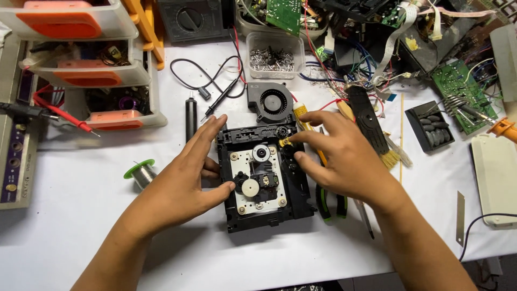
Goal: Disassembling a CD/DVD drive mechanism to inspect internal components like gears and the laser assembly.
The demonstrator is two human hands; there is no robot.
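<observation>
A black disc-drive mechanism point(265, 180) with a white inner plate, gears and a lens block lies on the white table in the middle. My left hand point(186, 180) rests against its left edge, thumb on the white plate, fingers spread along the side. My right hand point(334, 156) reaches over its upper right corner, with thumb and forefinger pinching at a small yellow part point(283, 142) by a black gear. I cannot tell whether that part is lifted or just touched.
Around the drive lie a black blower fan point(271, 99), a solder spool point(141, 172), a black pen-like tool point(190, 118), green-handled pliers point(328, 202) and a brush point(396, 156). A drawer unit point(89, 70) stands at the left; a screw tub point(274, 54) and circuit boards clutter the back.
</observation>
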